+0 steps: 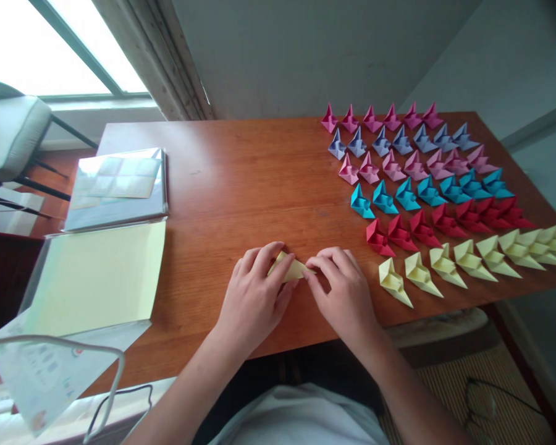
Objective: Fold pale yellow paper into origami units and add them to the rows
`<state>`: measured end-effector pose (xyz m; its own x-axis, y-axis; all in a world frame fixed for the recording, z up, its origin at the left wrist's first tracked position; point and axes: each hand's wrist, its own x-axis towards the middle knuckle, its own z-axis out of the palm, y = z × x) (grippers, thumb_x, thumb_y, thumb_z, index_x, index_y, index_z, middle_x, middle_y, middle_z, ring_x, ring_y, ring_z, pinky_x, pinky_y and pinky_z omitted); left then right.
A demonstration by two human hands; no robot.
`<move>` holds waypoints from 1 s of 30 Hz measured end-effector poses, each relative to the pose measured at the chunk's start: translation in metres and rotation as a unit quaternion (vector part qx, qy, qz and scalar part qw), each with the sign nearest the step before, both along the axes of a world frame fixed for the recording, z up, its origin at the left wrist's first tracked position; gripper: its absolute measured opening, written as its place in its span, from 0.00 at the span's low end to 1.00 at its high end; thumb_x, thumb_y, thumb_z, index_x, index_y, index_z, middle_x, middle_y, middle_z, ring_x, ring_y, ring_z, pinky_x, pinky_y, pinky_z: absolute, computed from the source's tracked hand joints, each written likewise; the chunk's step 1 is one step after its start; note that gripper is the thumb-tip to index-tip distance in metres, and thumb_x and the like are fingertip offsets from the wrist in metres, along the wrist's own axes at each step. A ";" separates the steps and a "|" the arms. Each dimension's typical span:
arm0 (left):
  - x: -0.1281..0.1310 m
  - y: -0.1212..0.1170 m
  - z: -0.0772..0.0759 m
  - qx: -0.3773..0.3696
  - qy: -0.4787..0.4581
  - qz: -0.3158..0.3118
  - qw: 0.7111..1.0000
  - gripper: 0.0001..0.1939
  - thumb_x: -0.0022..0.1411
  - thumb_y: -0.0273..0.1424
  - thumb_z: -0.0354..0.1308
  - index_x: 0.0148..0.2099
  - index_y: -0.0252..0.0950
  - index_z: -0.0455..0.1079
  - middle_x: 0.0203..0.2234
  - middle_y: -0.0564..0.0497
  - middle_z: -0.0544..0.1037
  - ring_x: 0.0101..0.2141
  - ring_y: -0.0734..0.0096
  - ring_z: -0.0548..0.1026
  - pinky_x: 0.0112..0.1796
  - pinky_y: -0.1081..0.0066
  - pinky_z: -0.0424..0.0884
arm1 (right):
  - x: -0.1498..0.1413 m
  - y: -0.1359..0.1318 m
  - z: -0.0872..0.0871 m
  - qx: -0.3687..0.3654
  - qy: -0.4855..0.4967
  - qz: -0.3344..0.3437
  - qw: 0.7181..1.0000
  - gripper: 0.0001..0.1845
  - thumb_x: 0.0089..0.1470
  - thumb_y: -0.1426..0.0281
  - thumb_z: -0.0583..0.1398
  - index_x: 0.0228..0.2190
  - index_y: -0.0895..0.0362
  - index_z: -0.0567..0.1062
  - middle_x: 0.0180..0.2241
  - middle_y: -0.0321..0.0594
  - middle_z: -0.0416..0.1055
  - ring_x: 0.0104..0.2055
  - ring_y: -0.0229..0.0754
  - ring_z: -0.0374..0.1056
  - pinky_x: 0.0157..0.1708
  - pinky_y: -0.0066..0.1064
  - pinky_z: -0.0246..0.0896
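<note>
A small folded piece of pale yellow origami paper [293, 270] is held between my two hands, just above the front part of the wooden table. My left hand [258, 281] grips its left side, with the fingers over it and the thumb below. At the paper's pointed right end, my right hand [340, 284] pinches the tip between thumb and fingers. To the right of my hands, a row of finished pale yellow paper boats [391, 281] runs toward the table's right edge. Part of the held paper is hidden behind my left fingers.
Rows of paper boats stand behind the yellow ones: red boats [421, 228], blue boats [406, 194], pink boats [393, 165], lavender boats [380, 142] and magenta boats [370, 118]. Left lie yellow paper sheets [106, 278] and a plastic-wrapped pack [86, 207] on the table [241, 179].
</note>
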<state>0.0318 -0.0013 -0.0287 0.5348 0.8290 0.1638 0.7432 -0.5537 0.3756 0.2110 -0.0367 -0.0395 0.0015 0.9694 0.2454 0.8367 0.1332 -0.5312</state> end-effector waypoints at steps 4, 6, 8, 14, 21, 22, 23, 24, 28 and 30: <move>0.000 0.001 0.001 -0.011 -0.002 -0.002 1.000 0.16 0.69 0.32 0.54 0.58 0.39 0.71 0.56 0.44 0.73 0.51 0.56 0.70 0.53 0.56 0.69 | 0.001 -0.001 0.001 -0.001 0.007 -0.006 1.000 0.04 0.63 0.71 0.60 0.35 0.54 0.76 0.37 0.43 0.72 0.41 0.47 0.66 0.43 0.39 0.64; 0.001 0.001 0.001 -0.015 -0.001 0.000 1.000 0.15 0.69 0.32 0.54 0.57 0.39 0.71 0.54 0.44 0.73 0.50 0.56 0.70 0.52 0.56 0.69 | 0.001 0.000 0.001 -0.004 0.011 -0.010 1.000 0.04 0.63 0.72 0.60 0.35 0.54 0.76 0.37 0.43 0.72 0.40 0.47 0.66 0.42 0.39 0.64; 0.001 0.001 0.002 -0.014 0.002 0.003 1.000 0.15 0.69 0.32 0.54 0.55 0.38 0.71 0.53 0.44 0.73 0.49 0.56 0.70 0.51 0.56 0.69 | 0.002 0.000 0.000 -0.006 0.021 -0.011 1.000 0.05 0.63 0.73 0.59 0.36 0.54 0.76 0.37 0.43 0.73 0.41 0.48 0.67 0.43 0.39 0.64; 0.002 0.000 0.002 -0.015 0.000 0.006 1.000 0.14 0.69 0.32 0.53 0.54 0.38 0.71 0.51 0.43 0.73 0.49 0.56 0.70 0.51 0.56 0.68 | 0.009 0.004 -0.001 -0.010 0.047 -0.008 0.999 0.13 0.63 0.78 0.55 0.42 0.54 0.77 0.39 0.43 0.75 0.42 0.47 0.69 0.44 0.38 0.65; 0.001 0.000 -0.001 -0.016 -0.008 0.005 1.000 0.14 0.70 0.33 0.53 0.55 0.38 0.70 0.51 0.44 0.73 0.49 0.57 0.69 0.52 0.56 0.68 | 0.014 0.004 -0.003 -0.003 0.050 -0.003 0.999 0.13 0.63 0.78 0.54 0.40 0.55 0.77 0.39 0.43 0.74 0.43 0.47 0.69 0.44 0.38 0.65; 0.001 0.001 -0.001 -0.015 -0.010 0.004 1.000 0.14 0.70 0.33 0.53 0.55 0.38 0.70 0.51 0.44 0.73 0.49 0.57 0.69 0.51 0.56 0.68 | 0.013 0.004 -0.004 0.002 0.048 -0.003 0.999 0.13 0.63 0.78 0.54 0.40 0.55 0.77 0.39 0.44 0.74 0.42 0.47 0.69 0.44 0.39 0.65; 0.001 0.001 -0.001 -0.015 -0.011 0.004 1.000 0.14 0.70 0.33 0.53 0.55 0.38 0.70 0.51 0.44 0.73 0.49 0.57 0.69 0.51 0.56 0.68 | 0.013 0.003 -0.004 0.008 0.046 -0.003 0.999 0.12 0.63 0.77 0.55 0.40 0.55 0.77 0.39 0.44 0.74 0.42 0.48 0.69 0.44 0.39 0.65; 0.001 0.001 -0.002 -0.014 -0.012 0.004 1.000 0.14 0.69 0.33 0.53 0.55 0.38 0.70 0.51 0.44 0.73 0.49 0.57 0.69 0.51 0.56 0.68 | 0.012 0.003 -0.005 0.013 0.044 -0.003 0.999 0.11 0.63 0.77 0.55 0.40 0.56 0.77 0.38 0.44 0.74 0.42 0.48 0.69 0.44 0.39 0.65; 0.002 0.002 -0.002 -0.013 -0.014 0.005 1.000 0.14 0.69 0.33 0.54 0.54 0.38 0.70 0.51 0.44 0.73 0.49 0.56 0.70 0.51 0.55 0.68 | 0.011 0.002 -0.006 0.030 0.037 -0.001 0.999 0.10 0.64 0.76 0.56 0.40 0.57 0.77 0.38 0.45 0.73 0.41 0.48 0.68 0.43 0.40 0.65; 0.002 0.002 -0.001 -0.012 -0.014 0.005 1.000 0.14 0.69 0.33 0.54 0.54 0.38 0.71 0.51 0.44 0.73 0.48 0.56 0.70 0.51 0.55 0.69 | 0.010 0.002 -0.006 0.034 0.033 0.000 0.999 0.10 0.64 0.75 0.56 0.40 0.57 0.77 0.38 0.45 0.73 0.41 0.48 0.68 0.43 0.40 0.65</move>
<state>0.0336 0.0005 -0.0299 0.5222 0.8379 0.1589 0.7371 -0.5371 0.4100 0.2211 -0.0351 -0.0456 0.0201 0.9506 0.3098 0.7998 0.1706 -0.5755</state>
